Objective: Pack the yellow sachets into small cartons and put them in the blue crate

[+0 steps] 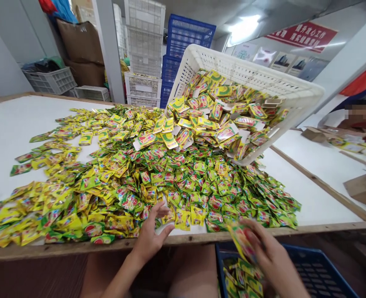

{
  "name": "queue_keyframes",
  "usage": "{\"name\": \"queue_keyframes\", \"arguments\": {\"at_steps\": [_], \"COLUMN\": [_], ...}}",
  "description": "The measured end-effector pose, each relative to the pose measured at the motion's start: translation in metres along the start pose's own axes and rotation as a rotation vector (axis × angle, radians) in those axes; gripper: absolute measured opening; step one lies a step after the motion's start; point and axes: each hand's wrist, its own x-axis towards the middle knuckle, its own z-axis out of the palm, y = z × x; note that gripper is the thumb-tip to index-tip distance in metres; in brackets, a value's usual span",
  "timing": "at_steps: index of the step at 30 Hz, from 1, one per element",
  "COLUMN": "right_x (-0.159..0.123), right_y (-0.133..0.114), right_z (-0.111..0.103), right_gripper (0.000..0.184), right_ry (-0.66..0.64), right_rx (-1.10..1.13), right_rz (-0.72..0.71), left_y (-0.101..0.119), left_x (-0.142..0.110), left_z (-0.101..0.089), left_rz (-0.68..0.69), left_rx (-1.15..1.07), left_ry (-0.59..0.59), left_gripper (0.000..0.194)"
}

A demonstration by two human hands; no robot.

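Note:
A wide heap of small yellow-green sachets [158, 178] covers the white table [12, 128]. A white plastic basket [251, 78] lies tipped on its side at the back right, and sachets spill out of it. My left hand [151, 234] hovers at the table's front edge with fingers apart, reaching at the nearest sachets and holding nothing. Below the edge, my right hand [263, 252] is closed on a blurred bunch of sachets [243, 242], over a blue crate [316, 273] that holds more sachets.
Stacked white crates [144, 49] and blue crates [183, 41] stand behind the table, with cardboard boxes [80, 45] to the left. Another table [325, 161] on the right carries small cartons and sachets. A person sits at the far right edge.

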Motion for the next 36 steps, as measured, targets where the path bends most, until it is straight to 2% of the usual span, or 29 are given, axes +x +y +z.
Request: {"name": "queue_keyframes", "arguments": {"at_steps": [1, 3, 5, 7, 9, 11, 13, 15, 17, 20, 23, 26, 28, 30, 32, 34, 36], "right_x": [-0.004, -0.006, 0.005, 0.032, 0.073, 0.119, 0.164, 0.203, 0.233, 0.255, 0.242, 0.193, 0.148, 0.103, 0.068, 0.044, 0.032], "right_y": [0.021, 0.044, 0.035, 0.002, -0.04, -0.078, -0.105, -0.122, -0.132, -0.141, -0.145, -0.143, -0.141, -0.143, -0.147, -0.151, -0.15], "right_z": [-0.02, -0.047, -0.049, -0.027, 0.01, 0.052, 0.091, 0.121, 0.14, 0.146, 0.126, 0.094, 0.077, 0.07, 0.071, 0.077, 0.083], "right_gripper": [0.025, 0.028, 0.034, 0.036, 0.034, 0.032, 0.031, 0.031, 0.036, 0.044, 0.041, 0.033, 0.028, 0.023, 0.021, 0.019, 0.018], "right_ry": [-0.058, -0.064, -0.097, -0.124, -0.173, -0.097, -0.001, -0.001, -0.059, -0.104, 0.012, 0.157, 0.108, -0.019, -0.165, -0.273, -0.298], "right_rx": [-0.125, -0.283, -0.231, -0.069, 0.066, 0.054, -0.104, -0.288, -0.414, -0.467, -0.338, -0.067, 0.06, 0.156, 0.239, 0.323, 0.391], "right_rz": [0.055, 0.14, 0.109, 0.001, -0.131, -0.28, -0.351, -0.391, -0.444, -0.486, -0.539, -0.611, -0.628, -0.642, -0.638, -0.62, -0.59], "left_y": [0.001, 0.002, 0.002, 0.001, 0.0, -0.001, -0.002, -0.001, 0.0, 0.0, 0.0, 0.001, 0.002, 0.002, 0.0, -0.003, -0.007], "left_x": [0.001, 0.001, 0.001, 0.0, -0.002, -0.003, -0.003, -0.003, -0.003, -0.004, -0.004, -0.003, -0.003, -0.002, -0.002, -0.003, -0.004], "left_z": [0.001, 0.002, 0.004, 0.005, 0.005, 0.004, 0.004, 0.004, 0.004, 0.004, 0.004, 0.005, 0.005, 0.005, 0.004, 0.002, 0.002], "left_rz": [-0.011, -0.014, -0.002, 0.016, 0.035, 0.048, 0.051, 0.052, 0.057, 0.066, 0.077, 0.135, 0.199, 0.263, 0.315, 0.35, 0.351], "left_rx": [0.008, 0.039, 0.075, 0.1, 0.122, 0.145, 0.161, 0.166, 0.168, 0.176, 0.17, 0.186, 0.232, 0.279, 0.281, 0.227, 0.17], "left_ry": [-0.007, -0.021, -0.019, 0.006, 0.042, 0.087, 0.132, 0.166, 0.18, 0.19, 0.212, 0.325, 0.429, 0.484, 0.405, 0.206, 0.048], "left_gripper": [0.054, 0.048, 0.045, 0.042, 0.04, 0.037, 0.035, 0.033, 0.032, 0.031, 0.033, 0.051, 0.071, 0.084, 0.079, 0.055, 0.034]}}
